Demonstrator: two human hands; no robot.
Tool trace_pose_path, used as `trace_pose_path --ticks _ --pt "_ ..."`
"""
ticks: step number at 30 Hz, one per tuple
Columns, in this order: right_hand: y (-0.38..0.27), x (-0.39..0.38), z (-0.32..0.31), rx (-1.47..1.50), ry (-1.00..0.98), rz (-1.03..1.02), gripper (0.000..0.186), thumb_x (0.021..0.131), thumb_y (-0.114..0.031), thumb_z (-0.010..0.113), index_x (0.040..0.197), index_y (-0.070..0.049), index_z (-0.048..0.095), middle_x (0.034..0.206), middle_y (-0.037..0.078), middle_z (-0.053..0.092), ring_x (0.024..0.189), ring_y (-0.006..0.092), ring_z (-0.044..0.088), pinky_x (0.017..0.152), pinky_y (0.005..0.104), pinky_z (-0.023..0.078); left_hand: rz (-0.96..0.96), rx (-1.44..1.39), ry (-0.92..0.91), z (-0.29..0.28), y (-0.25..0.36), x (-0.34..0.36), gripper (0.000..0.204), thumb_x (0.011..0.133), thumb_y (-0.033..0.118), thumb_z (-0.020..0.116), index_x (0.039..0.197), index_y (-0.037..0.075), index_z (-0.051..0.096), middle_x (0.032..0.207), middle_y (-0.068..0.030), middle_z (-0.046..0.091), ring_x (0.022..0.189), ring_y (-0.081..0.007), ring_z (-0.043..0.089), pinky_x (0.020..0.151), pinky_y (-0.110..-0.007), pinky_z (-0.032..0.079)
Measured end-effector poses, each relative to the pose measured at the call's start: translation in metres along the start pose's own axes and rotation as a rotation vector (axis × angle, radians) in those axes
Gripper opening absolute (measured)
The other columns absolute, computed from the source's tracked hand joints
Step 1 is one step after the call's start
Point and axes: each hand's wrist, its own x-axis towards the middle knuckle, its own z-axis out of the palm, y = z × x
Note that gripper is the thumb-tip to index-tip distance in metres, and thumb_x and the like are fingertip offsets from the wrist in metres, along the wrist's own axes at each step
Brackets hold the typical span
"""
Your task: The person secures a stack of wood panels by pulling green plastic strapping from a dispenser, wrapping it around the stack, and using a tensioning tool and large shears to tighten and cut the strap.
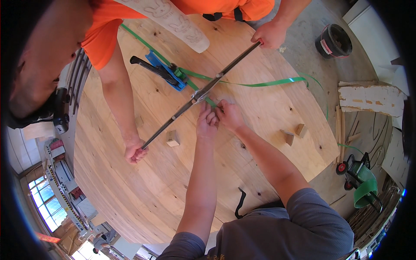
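A green strap (260,82) runs across a large wooden panel of joined boards (160,208). At the panel's middle, my right hand (229,115) is closed in a pinch at the strap beside the crimping tool. My left hand (207,123) touches it from the left, fingers curled by the same bit of strap; the exact grip is partly hidden. Just beyond my fingers, the long-handled crimping tool (189,103) lies across the strap. A co-worker's two hands (269,34) hold its handle ends. A blue strap tensioner (161,71) with a black handle sits on the strap farther away.
Small wood blocks lie on the panel, one (173,138) at left and two (287,137) at right. A black bucket (333,41) stands on the floor at far right. A green strap dispenser cart (364,180) stands at right. The co-worker in orange (104,39) leans over the far side.
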Motion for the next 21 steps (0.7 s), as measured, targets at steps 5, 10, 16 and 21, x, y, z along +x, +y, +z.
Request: trace_pose_path --ticks 5,10,16,21 --pt "0.001 -0.001 0.0 0.003 0.015 -0.015 0.016 0.085 -0.016 0.062 0.089 0.0 0.06 0.079 0.023 0.066 0.075 0.0418 0.065 0.065 0.048 0.051 0.001 -0.002 0.0 0.001 -0.002 0.0 0.055 0.095 -0.002 0.043 0.148 0.012 0.037 0.148 -0.0008 0.046 0.05 -0.002 0.031 0.043 -0.015 0.027" --pt "-0.001 0.0 0.0 -0.01 0.023 -0.043 0.015 0.086 -0.016 0.062 0.087 -0.001 0.06 0.078 0.023 0.066 0.073 0.0413 0.065 0.064 0.0477 0.051 0.023 0.121 0.002 -0.01 0.0 0.003 0.053 0.093 0.003 0.047 0.145 0.008 0.041 0.136 0.0039 0.054 0.051 -0.0028 0.031 0.046 -0.017 0.029" --pt "-0.005 0.001 0.009 -0.016 -0.009 -0.031 0.015 0.088 -0.016 0.061 0.087 -0.001 0.06 0.074 0.018 0.067 0.065 0.0341 0.067 0.062 0.0434 0.052 -0.013 0.4 0.232 -0.056 0.012 -0.023 0.041 0.093 0.018 0.055 0.133 0.008 0.057 0.117 0.0034 0.064 0.063 -0.0039 0.046 0.055 -0.019 0.037" --pt "0.008 0.0 0.003 0.02 -0.012 0.01 0.013 0.089 -0.014 0.061 0.087 -0.001 0.06 0.07 0.012 0.068 0.059 0.0243 0.067 0.058 0.0372 0.053 0.035 0.27 0.532 -0.034 -0.025 -0.091 0.028 0.095 0.015 0.054 0.12 0.005 0.06 0.09 0.0001 0.06 0.063 -0.0095 0.045 0.051 -0.021 0.032"
